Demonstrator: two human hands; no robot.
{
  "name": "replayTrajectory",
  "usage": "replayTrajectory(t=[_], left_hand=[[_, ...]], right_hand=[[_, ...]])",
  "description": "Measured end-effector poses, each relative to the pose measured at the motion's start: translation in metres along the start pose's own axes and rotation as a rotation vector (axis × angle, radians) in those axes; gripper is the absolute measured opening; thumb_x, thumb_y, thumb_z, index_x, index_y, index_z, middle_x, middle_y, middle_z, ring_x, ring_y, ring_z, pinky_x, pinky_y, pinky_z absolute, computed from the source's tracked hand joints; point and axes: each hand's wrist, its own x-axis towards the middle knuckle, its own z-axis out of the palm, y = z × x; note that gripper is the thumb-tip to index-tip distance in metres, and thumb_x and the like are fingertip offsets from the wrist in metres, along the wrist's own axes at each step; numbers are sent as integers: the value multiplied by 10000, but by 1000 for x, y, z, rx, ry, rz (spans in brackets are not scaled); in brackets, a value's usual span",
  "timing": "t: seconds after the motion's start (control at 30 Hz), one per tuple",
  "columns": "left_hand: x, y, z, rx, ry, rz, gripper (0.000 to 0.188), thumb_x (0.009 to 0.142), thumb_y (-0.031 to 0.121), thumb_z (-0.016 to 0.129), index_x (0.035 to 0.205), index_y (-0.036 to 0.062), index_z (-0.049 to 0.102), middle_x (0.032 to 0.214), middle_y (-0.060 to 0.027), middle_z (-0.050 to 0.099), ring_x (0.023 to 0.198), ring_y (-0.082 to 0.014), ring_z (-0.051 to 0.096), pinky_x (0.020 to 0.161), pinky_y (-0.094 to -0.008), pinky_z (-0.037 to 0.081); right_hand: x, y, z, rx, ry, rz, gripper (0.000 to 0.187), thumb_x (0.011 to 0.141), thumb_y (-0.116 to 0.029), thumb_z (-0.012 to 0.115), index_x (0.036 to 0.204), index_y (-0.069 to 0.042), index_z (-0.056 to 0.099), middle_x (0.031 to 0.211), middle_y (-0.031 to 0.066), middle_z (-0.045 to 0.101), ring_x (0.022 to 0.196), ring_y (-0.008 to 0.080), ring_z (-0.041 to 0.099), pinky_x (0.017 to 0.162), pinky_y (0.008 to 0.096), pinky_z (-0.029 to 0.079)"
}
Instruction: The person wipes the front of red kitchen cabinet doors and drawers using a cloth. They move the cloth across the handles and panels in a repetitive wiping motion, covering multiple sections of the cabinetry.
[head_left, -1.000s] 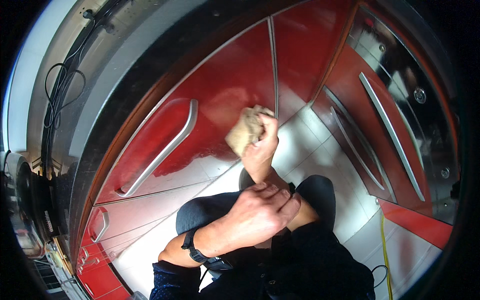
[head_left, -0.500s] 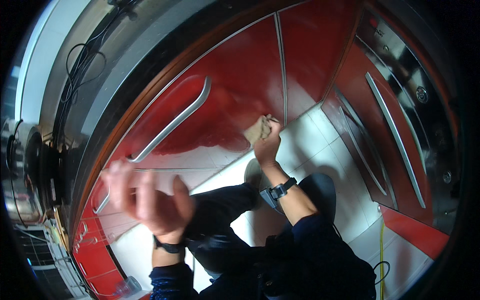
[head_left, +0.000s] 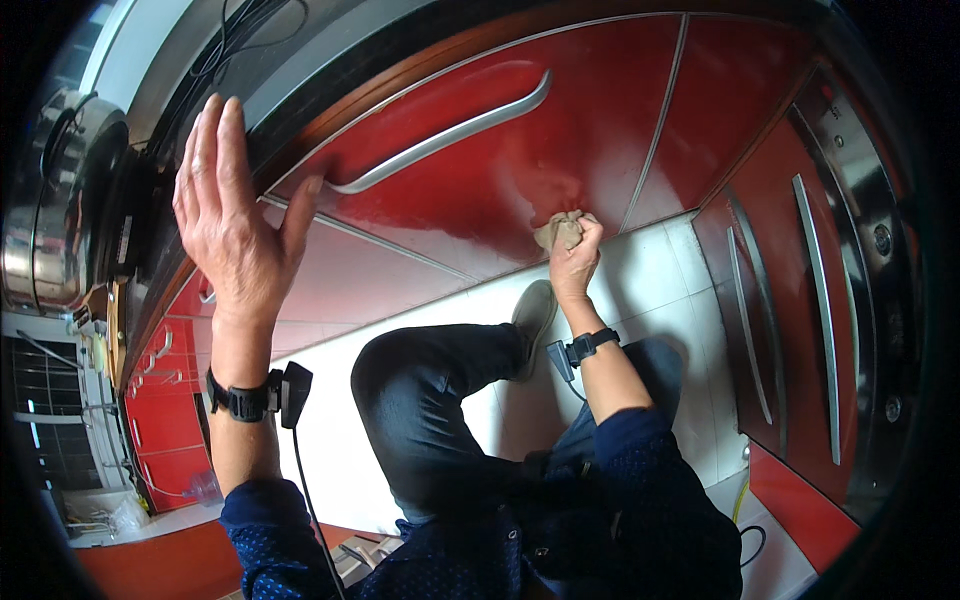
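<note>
A beige cloth [head_left: 558, 231] is bunched in my right hand [head_left: 577, 258], which presses it against the lower part of a glossy red cabinet door [head_left: 480, 190]. Wet-looking streaks show on the door around the cloth. My left hand [head_left: 232, 215] is raised at the countertop edge [head_left: 268, 165], fingers stretched out and thumb apart, holding nothing. Whether its palm rests on the edge I cannot tell. Close to its thumb is the left end of the door's curved silver handle [head_left: 445, 140].
On the right stands a red and black appliance front with long handles [head_left: 820, 320]. A large steel pot [head_left: 60, 210] sits on the counter at far left, near black cables [head_left: 225, 45]. White floor tiles [head_left: 660, 265] lie below, with my shoe [head_left: 535, 312] near the cabinet base.
My left hand has moved up and left to the countertop edge. My right hand keeps the cloth low on the door. The view has shifted, so the cabinets appear farther right.
</note>
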Motion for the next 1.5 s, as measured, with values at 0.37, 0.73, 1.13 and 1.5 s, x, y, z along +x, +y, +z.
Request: replayTrajectory(t=[0.37, 0.73, 1.13, 1.5], left_hand=[[15, -11, -17, 68, -54, 139, 755, 985, 496, 755, 1623, 168, 518, 1599, -150, 574, 1509, -335, 513, 1290, -560, 350], [34, -47, -10, -91, -96, 319, 666, 1003, 501, 693, 1611, 273, 544, 1651, -151, 516, 1550, -383, 450, 1288, -584, 355], [26, -50, -9, -160, -113, 275, 733, 983, 531, 685, 1628, 225, 520, 1680, -148, 480, 1579, -380, 410, 1290, -603, 341], [30, -45, -16, -218, -127, 211, 803, 936, 516, 765, 1639, 240, 494, 1650, -150, 509, 1562, -388, 429, 1300, -588, 324]], right_hand=[[63, -178, -1, 141, 69, -432, 409, 966, 3, 733, 1333, 14, 552, 1223, 210, 651, 1198, 337, 658, 1064, 437, 524], [-83, 9, 37, -297, -284, 330, 374, 980, -151, 728, 1271, -10, 539, 1139, 293, 724, 1070, 502, 699, 939, 537, 543], [0, -141, 55, 29, 139, -888, 455, 823, -71, 894, 1225, -82, 680, 961, 173, 751, 792, 407, 759, 635, 472, 639], [-49, -207, 92, 5, -64, -977, 254, 990, -179, 689, 1226, -116, 759, 1048, 144, 786, 840, 301, 795, 732, 417, 673]])
